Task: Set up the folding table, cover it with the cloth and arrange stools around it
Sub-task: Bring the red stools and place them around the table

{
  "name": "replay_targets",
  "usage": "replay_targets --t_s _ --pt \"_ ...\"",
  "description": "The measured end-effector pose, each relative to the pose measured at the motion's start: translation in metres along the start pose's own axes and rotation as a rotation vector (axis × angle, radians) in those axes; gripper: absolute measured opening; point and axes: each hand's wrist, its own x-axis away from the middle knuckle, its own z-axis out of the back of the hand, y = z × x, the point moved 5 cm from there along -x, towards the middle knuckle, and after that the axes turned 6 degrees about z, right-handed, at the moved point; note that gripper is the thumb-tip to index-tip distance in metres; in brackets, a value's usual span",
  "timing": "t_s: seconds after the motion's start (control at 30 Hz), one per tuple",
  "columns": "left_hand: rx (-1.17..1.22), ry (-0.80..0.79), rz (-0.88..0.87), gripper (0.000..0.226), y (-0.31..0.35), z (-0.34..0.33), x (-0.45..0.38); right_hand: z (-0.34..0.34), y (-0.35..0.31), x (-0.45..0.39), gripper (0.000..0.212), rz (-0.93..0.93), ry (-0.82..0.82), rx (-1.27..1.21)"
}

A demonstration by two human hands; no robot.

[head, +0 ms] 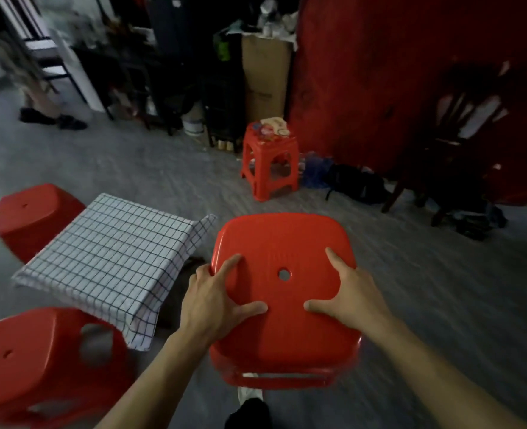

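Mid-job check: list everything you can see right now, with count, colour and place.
stools beside the table: 2, red, at its far-left and near-left sides
held stool: 1, red, right of the table
tall stool: 1, red, by the back wall, items on top
table cloth: 1, white with dark checks, covering the table
cardboard box: 1, brown, behind the tall stool
wooden chair: 1, dark, far right
bystander's legs: top left
left hand: on the held stool's seat
right hand: on the same seat
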Motion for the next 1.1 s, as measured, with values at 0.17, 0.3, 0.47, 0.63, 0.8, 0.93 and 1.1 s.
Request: replay_targets --t_s 0.17,0.3,0.47,0.63,0.8,0.93,1.1 --pt "0.024 0.001 0.073 0.117 -0.030 -0.003 -0.060 -0.023 -0.020 -0.076 0.130 0.010 -0.028 -0.033" --pt "0.063 -0.030 0.160 0.115 -0.058 -0.014 -0.092 -0.052 -0.025 -0.127 0.129 0.032 -0.088 -0.019" --pt "0.134 -0.053 0.299 0.114 -0.095 -0.036 -0.121 -0.093 -0.040 -0.184 0.123 0.100 -0.178 0.044" --pt "0.239 -0.029 0.436 0.111 -0.143 -0.075 -0.150 -0.151 -0.039 -0.242 0.117 0.178 -0.228 0.058" --pt "0.254 -0.022 0.522 0.111 -0.187 -0.138 -0.170 -0.229 -0.015 -0.284 0.120 0.218 -0.314 0.073" --pt "0.240 -0.020 0.548 0.112 -0.227 -0.178 -0.199 -0.288 -0.002 -0.321 0.120 0.257 -0.347 0.109" --pt "0.199 -0.012 0.546 0.112 -0.273 -0.215 -0.228 -0.349 0.008 -0.346 0.118 0.282 -0.323 0.079"
